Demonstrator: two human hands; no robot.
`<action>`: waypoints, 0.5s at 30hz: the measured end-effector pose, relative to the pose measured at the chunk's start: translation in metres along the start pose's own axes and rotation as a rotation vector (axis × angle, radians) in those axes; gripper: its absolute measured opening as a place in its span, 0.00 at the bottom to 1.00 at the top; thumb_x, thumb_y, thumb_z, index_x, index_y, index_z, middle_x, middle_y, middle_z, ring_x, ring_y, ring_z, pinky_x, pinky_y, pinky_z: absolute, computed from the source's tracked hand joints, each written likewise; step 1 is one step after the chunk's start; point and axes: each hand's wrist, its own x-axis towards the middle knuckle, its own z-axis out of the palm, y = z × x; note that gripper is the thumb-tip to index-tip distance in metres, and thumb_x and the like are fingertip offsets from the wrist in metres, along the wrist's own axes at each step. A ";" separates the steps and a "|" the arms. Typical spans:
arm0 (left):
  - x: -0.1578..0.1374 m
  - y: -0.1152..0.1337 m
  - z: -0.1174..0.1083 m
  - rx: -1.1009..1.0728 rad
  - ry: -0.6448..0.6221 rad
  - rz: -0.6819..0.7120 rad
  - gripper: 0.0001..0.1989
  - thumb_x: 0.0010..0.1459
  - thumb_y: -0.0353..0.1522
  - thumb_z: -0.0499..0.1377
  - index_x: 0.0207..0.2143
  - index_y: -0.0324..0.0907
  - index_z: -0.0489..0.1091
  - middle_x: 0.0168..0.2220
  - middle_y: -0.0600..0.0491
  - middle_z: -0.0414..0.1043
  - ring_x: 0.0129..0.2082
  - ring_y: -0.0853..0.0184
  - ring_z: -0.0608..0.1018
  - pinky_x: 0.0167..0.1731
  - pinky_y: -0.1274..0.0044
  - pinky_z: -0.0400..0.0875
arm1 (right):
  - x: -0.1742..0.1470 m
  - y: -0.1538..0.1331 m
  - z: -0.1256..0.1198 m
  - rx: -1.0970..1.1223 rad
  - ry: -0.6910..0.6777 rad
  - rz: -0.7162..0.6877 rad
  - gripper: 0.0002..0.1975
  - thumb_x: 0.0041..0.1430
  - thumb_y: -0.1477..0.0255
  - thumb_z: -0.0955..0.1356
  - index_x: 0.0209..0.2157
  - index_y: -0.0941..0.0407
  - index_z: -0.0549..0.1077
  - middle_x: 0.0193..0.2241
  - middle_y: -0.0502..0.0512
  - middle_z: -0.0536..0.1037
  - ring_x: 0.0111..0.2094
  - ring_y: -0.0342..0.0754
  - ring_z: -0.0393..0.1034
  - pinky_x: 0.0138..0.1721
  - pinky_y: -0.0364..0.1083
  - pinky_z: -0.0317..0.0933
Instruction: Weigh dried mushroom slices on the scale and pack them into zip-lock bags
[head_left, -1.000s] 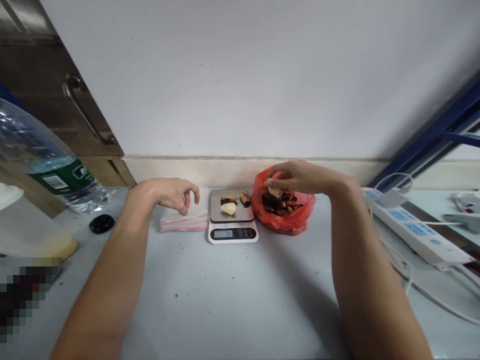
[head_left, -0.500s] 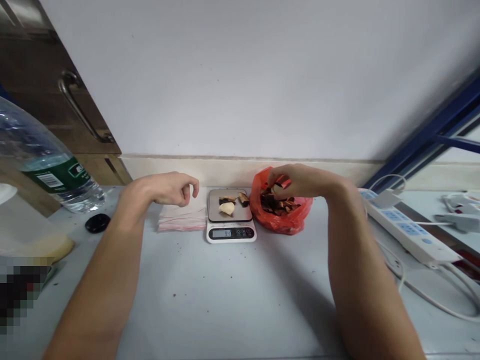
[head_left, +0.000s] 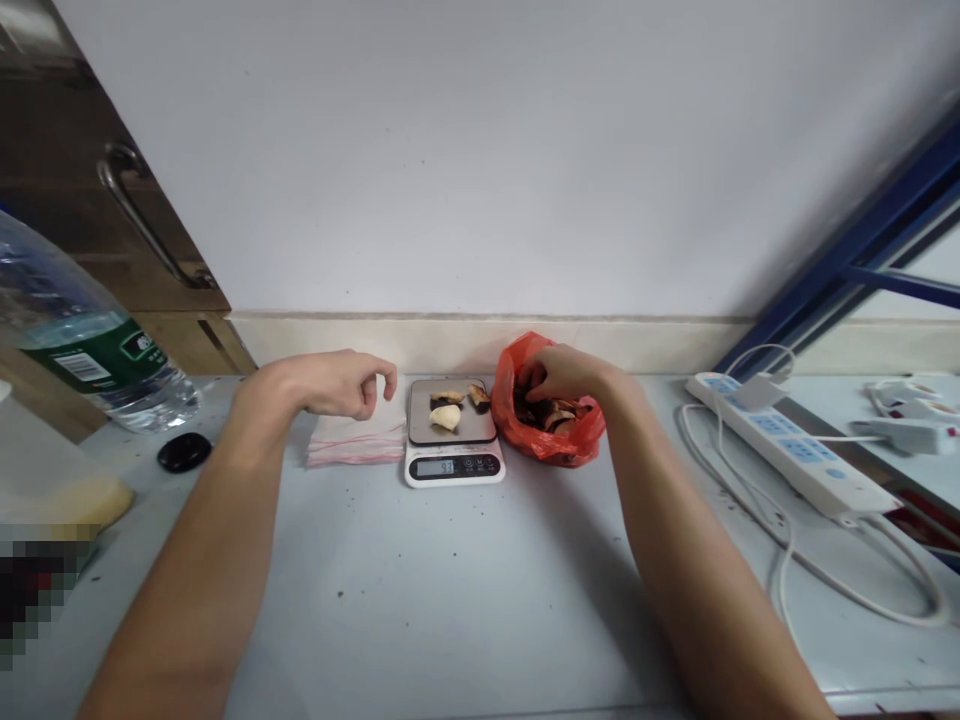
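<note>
My left hand [head_left: 341,385] hovers above a stack of clear zip bags [head_left: 356,440] with reddish edges. Its fingers are loosely bent, the index finger stands apart from the thumb, and nothing is in it. Beside the stack, a small white kitchen scale [head_left: 455,470] carries a pale dried slice [head_left: 445,417] and two brown-edged dried pieces [head_left: 478,398]. Its display seems to read 93, perhaps with a decimal point. My right hand [head_left: 566,372] reaches into a red plastic bag [head_left: 551,447] of brown dried slices [head_left: 561,415]. Its fingertips are hidden among them.
A large water bottle [head_left: 105,350] and a black round lid [head_left: 184,452] are at the left, near a translucent container [head_left: 45,465]. On the right lie a white power strip [head_left: 795,445] and loose cables. A wall [head_left: 480,160] rises behind the table.
My right hand has moved left and deeper into the red bag. The scale's last digit went from 4 to 3. My left hand has hardly moved; the view shifted slightly.
</note>
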 end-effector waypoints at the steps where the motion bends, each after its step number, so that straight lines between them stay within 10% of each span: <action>1: 0.000 0.000 0.000 0.001 0.000 0.000 0.19 0.41 0.30 0.53 0.40 0.45 0.67 0.31 0.54 0.75 0.30 0.64 0.76 0.25 0.78 0.63 | 0.001 -0.001 0.002 0.002 -0.005 0.002 0.08 0.54 0.78 0.68 0.33 0.56 0.79 0.26 0.51 0.76 0.23 0.43 0.66 0.21 0.41 0.57; 15: 0.001 0.000 -0.001 -0.012 -0.007 0.017 0.15 0.48 0.33 0.56 0.41 0.46 0.66 0.34 0.53 0.75 0.31 0.64 0.75 0.25 0.78 0.62 | -0.021 0.013 -0.023 0.062 0.187 -0.101 0.05 0.54 0.74 0.67 0.29 0.55 0.77 0.22 0.48 0.76 0.25 0.43 0.68 0.25 0.42 0.58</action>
